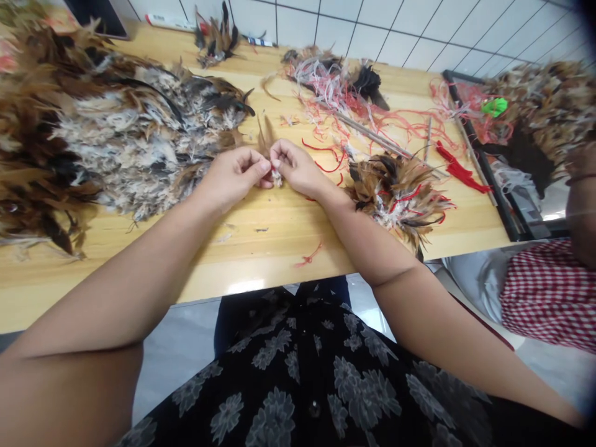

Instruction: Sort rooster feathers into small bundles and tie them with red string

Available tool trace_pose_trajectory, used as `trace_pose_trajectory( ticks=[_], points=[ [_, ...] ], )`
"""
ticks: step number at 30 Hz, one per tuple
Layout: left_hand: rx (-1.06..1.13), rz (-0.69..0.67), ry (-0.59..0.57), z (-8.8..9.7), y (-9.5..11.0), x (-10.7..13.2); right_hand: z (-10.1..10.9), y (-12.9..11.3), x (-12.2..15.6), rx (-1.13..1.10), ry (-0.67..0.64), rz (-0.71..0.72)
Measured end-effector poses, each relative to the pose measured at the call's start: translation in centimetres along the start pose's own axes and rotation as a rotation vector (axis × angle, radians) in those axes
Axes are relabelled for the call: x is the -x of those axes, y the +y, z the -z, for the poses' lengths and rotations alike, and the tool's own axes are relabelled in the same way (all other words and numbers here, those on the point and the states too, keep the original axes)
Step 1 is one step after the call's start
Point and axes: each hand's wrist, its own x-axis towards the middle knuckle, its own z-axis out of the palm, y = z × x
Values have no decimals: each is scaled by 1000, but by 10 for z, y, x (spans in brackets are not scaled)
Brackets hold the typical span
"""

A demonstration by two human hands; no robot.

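Note:
My left hand [238, 177] and my right hand [297, 167] meet over the middle of the table, both closed in a pinch. Between them is a small bunch of brown feathers [266, 135], tips pointing away from me and pale fluffy base toward me. A bit of red shows at the fingertips, too small to make out clearly. Left of my hands spreads a big heap of brown, black and white feathers [135, 136]. Beside my right wrist lies a pile of feather bunches [395, 192] with red strips among them. Red strings [326, 152] lie just beyond my right hand.
Pink and white strands [321, 77] tangle at the back, near thin sticks [372, 133]. Red ribbon strips [460, 169] lie beside a black-framed tray [505, 214] on the right. A co-worker's arm [582, 198] is at the right edge. A tiled wall [363, 28] bounds the table's back.

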Motion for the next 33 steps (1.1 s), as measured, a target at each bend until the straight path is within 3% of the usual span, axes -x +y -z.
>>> trace_pose_trajectory(
  ticks=[4, 10, 15, 20, 22, 24, 27, 30, 33],
  points=[
    [41, 93, 27, -1, 8, 1, -14, 8, 0, -70, 5, 45],
    [97, 66, -34, 4, 16, 0, -27, 32, -11, -226, 78, 98],
    [110, 39, 17, 2, 14, 2, -25, 23, -15, -270, 104, 25],
    [116, -19, 162, 3, 16, 1, -26, 5, -14, -42, 308, -172],
    [105, -46, 219, 3, 23, 1, -27, -4, -8, 187, 243, -83],
    [103, -65, 245, 1, 33, 4, -29, -16, 2, 447, 74, 21],
    [113, -73, 261, -4, 49, 10, -30, -34, 16, 692, -128, 46],
    [64, -109, 258, -11, 60, 15, -25, -45, 22, 759, -161, 60],
    [10, -160, 181, -21, 68, 18, -21, -41, 20, 766, -154, 51]
  ],
)
